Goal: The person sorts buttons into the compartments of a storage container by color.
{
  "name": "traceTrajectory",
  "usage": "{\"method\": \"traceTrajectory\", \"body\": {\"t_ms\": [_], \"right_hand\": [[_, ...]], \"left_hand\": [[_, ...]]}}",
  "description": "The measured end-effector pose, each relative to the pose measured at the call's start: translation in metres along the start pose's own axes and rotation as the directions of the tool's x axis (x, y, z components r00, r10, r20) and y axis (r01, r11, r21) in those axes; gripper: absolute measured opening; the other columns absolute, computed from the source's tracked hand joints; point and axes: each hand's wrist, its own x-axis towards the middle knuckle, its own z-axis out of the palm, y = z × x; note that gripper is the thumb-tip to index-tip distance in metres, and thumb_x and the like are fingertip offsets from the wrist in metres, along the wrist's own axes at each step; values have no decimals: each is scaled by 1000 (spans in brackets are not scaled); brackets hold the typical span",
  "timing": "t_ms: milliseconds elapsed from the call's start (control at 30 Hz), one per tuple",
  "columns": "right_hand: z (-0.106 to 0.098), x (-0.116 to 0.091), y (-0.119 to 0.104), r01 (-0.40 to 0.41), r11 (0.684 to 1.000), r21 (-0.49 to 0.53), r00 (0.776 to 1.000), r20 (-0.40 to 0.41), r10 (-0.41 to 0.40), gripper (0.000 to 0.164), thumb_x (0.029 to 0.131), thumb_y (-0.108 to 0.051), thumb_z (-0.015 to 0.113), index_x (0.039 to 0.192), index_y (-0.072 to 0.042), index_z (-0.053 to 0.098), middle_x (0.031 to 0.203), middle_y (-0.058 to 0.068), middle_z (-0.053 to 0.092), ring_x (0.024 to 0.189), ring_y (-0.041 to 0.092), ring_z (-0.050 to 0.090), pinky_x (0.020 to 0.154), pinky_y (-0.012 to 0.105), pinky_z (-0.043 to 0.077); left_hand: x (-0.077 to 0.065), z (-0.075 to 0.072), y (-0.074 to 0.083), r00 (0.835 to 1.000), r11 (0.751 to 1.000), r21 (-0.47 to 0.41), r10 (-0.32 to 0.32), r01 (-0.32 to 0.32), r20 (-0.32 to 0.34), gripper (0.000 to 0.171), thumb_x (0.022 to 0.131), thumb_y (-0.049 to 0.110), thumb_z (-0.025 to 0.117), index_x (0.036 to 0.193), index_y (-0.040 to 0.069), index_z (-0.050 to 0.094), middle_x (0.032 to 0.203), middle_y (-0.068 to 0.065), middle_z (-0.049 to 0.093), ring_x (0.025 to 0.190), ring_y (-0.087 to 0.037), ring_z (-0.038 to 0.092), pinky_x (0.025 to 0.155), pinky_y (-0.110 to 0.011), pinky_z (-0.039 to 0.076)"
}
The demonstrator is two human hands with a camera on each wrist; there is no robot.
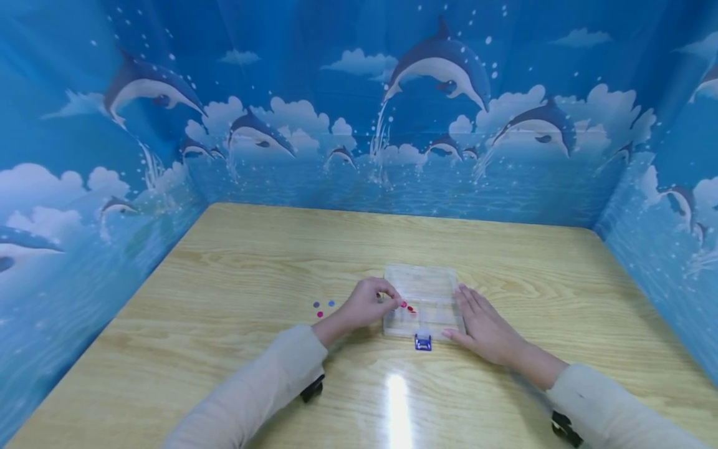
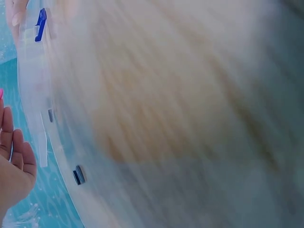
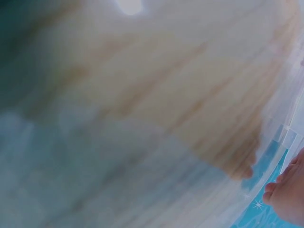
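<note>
A clear plastic compartment box lies on the table with its lid raised at the back and a blue latch at its front. My left hand is over the box's left side, pinching a small pink disc between thumb and fingertips. The disc also shows at the left wrist view's edge. Below those fingertips, small red discs sit inside a compartment. Along the box's right side rests my right hand, fingers straight, thumb by the front corner.
Left of the box, a dark grey disc, a blue disc and a pink-red disc lie on the wooden table. A dolphin-print curtain surrounds the table's back and sides.
</note>
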Motion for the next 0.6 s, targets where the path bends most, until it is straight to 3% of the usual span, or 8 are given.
{"method": "traceTrajectory", "body": {"t_ms": [367,600], "right_hand": [[0,-1,0,-14,1000,4,1000,3,14,82,92,-48,48,139,14,22,147,32,19,136,45,21,111,54,19],[-1,-1,-1,-7,1000,3,1000,2,7,82,91,-47,49,139,14,22,147,33,19,136,46,21,111,54,19]], "left_hand": [[4,7,8,999,999,5,47,-47,7,6,83,11,66,83,6,70,89,-6,69,88,-15,57,79,-25,44],[8,13,13,994,993,38,109,-109,1,6,83,10,66,80,6,70,86,-6,71,88,-17,62,89,-30,45]]}}
